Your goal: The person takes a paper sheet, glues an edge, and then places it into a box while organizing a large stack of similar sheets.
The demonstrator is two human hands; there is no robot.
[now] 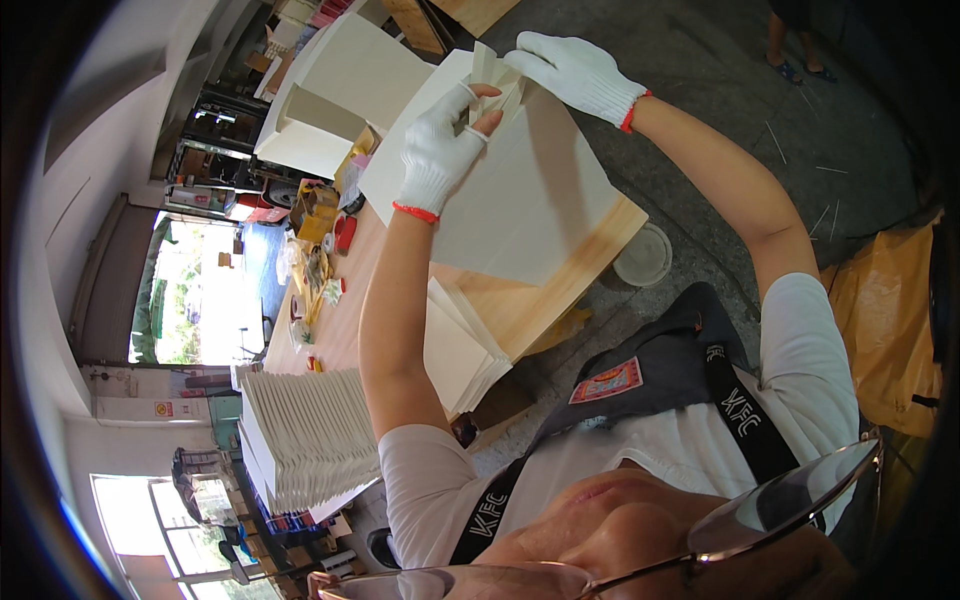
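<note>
A large white board sheet (500, 215) lies on the wooden table. At its far end a narrow white folded board piece (483, 65) stands up. My left hand (437, 150) wears a white knit glove with a red cuff, its bare thumb and fingertip poking out. Those two curl around the near left side of the folded piece. My right hand (580, 78), gloved alike, bends its fingers over the piece's right side; its thumb is hidden. Both hands appear to hold the folded piece, though the exact contact is hard to make out.
Stacked white boards (305, 430) and more sheets (455, 345) are near my left arm. Tape and small tools (318, 265) clutter the wooden tabletop (345, 325). A round whitish lid or tub (643, 255) is beside the table corner. Another person's feet (790, 68) show at far right.
</note>
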